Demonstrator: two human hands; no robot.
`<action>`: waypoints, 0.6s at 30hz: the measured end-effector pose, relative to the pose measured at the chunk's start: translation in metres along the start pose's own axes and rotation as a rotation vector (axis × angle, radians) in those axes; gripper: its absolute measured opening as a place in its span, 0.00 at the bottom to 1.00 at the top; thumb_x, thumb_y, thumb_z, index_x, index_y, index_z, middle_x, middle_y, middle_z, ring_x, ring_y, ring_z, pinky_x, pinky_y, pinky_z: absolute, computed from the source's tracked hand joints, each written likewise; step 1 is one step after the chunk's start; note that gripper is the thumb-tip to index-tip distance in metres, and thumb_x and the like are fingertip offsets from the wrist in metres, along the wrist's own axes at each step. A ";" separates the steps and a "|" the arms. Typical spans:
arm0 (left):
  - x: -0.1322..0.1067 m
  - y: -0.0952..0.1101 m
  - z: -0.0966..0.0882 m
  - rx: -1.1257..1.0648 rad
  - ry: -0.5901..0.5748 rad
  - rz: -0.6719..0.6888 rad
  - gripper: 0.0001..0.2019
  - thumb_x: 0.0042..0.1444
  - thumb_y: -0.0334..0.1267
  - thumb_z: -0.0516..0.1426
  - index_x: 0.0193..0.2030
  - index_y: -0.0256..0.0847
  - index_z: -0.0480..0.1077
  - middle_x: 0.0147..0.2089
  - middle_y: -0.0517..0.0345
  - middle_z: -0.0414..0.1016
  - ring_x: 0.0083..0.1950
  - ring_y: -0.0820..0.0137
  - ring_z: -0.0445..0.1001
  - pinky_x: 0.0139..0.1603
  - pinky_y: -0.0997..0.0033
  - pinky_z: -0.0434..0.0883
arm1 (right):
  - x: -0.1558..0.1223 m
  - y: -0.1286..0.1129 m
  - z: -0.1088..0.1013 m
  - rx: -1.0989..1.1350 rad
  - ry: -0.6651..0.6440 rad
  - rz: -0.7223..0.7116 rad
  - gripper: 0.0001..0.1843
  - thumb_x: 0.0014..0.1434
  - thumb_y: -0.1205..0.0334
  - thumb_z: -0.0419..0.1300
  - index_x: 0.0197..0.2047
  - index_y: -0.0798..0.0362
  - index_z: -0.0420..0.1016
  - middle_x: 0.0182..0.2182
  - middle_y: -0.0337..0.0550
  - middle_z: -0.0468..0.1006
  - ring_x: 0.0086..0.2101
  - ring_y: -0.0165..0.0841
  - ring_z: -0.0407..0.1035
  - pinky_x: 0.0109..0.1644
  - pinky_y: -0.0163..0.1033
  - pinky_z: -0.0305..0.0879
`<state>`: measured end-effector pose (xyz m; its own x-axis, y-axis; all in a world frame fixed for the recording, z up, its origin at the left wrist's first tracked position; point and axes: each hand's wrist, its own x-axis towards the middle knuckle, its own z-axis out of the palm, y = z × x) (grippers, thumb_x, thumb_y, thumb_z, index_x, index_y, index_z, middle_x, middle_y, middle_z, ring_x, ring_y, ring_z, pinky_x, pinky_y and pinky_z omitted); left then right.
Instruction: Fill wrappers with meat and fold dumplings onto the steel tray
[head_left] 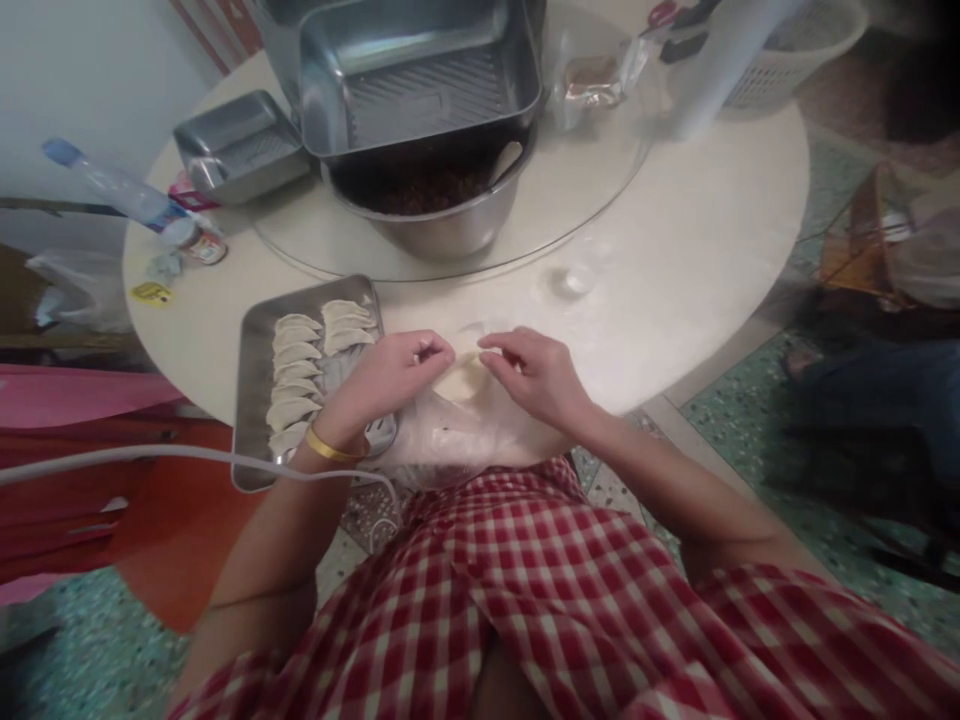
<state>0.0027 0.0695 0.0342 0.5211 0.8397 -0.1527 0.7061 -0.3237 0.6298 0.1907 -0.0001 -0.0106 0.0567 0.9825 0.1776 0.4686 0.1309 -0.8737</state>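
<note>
Round pale table (675, 290), metal tray (252, 400) of dumplings (294, 385) at near left, left hand (405, 368), thumb and forefinger tips close together, right hand (536, 372) opposite, tips slightly parted, dough (459, 386) between them, cannot tell if pinched, jar (204, 244) at left, label unreadable.

Tray (250, 345), left of centre: metal, dull sheen. Dumplings (295, 388) in tray: matt dough, smooth. Large pan (427, 95), top of frame: glossy metal, ribbed base. Small pan (247, 185), upper left: metal, shiny. Bowl (450, 235), upper centre: smooth metal, satin; filling (431, 195) inside, rough. Bottle (112, 185), far left: clear plastic, glossy. Basket (814, 62), upper right: perforated plastic. Tabletop (697, 250): smooth, soft sheen. Bangle (328, 450): gold-toned, polished. Garment (525, 580), bottom: woven cloth, matt.
</note>
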 end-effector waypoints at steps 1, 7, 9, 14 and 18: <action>-0.001 0.001 0.001 0.014 0.003 0.012 0.11 0.57 0.42 0.54 0.33 0.42 0.76 0.30 0.61 0.77 0.31 0.70 0.71 0.35 0.70 0.67 | 0.009 0.001 0.000 -0.101 -0.022 -0.098 0.13 0.60 0.58 0.60 0.45 0.51 0.81 0.34 0.45 0.76 0.37 0.35 0.66 0.45 0.42 0.62; -0.010 0.000 0.002 0.018 0.082 0.034 0.11 0.60 0.42 0.53 0.37 0.41 0.75 0.36 0.59 0.79 0.37 0.69 0.74 0.41 0.69 0.69 | 0.044 0.007 0.012 -0.292 -0.187 -0.326 0.08 0.61 0.58 0.61 0.36 0.50 0.82 0.44 0.47 0.76 0.46 0.41 0.63 0.52 0.49 0.59; -0.013 -0.002 0.003 -0.013 0.106 0.008 0.12 0.60 0.44 0.54 0.40 0.42 0.76 0.38 0.58 0.79 0.37 0.69 0.74 0.41 0.68 0.70 | 0.048 0.006 0.013 -0.262 -0.184 -0.303 0.09 0.62 0.59 0.61 0.35 0.50 0.81 0.44 0.47 0.76 0.47 0.41 0.62 0.52 0.49 0.59; -0.022 -0.003 0.008 0.128 0.100 0.077 0.12 0.56 0.45 0.59 0.41 0.41 0.76 0.39 0.54 0.78 0.45 0.61 0.72 0.51 0.57 0.68 | 0.053 0.001 0.003 -0.238 -0.226 -0.259 0.09 0.62 0.61 0.60 0.34 0.52 0.81 0.45 0.47 0.77 0.47 0.41 0.64 0.54 0.49 0.61; -0.030 -0.003 0.013 0.248 0.045 0.142 0.12 0.59 0.43 0.57 0.43 0.40 0.75 0.42 0.51 0.75 0.49 0.56 0.69 0.54 0.50 0.64 | 0.046 0.008 -0.010 -0.271 -0.275 -0.345 0.06 0.61 0.60 0.62 0.37 0.49 0.80 0.47 0.46 0.77 0.49 0.42 0.64 0.56 0.52 0.60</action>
<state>-0.0087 0.0399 0.0264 0.6055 0.7949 -0.0385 0.7261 -0.5319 0.4357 0.2057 0.0450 -0.0047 -0.3578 0.8916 0.2776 0.6326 0.4501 -0.6303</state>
